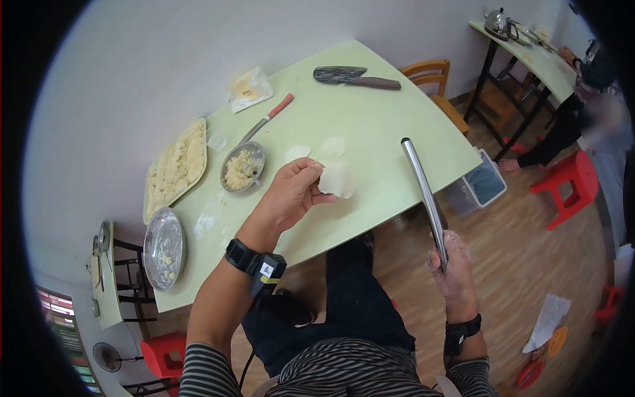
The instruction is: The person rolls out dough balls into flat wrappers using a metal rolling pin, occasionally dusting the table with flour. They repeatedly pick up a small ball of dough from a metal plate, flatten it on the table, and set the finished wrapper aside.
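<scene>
My left hand [299,190] pinches a thin round dough wrapper [338,180] by its left edge, above the pale green table [370,122]. In my right hand [455,268] is a steel rolling pin [423,188], gripped near its lower end and pointing up and away over the table edge. Two more flat dough wrappers [333,146] lie on the tabletop just beyond my left hand. To the left of that hand stands a metal bowl of chopped filling [242,169], with a utensil resting in it.
A tray of dumplings [177,169] and a steel basin [164,248] line the table's left side. A red-handled knife [268,118], a plastic bag [250,90] and a cleaver [357,77] lie farther back. Another person [582,109] is at the far right table, near a red stool [570,188].
</scene>
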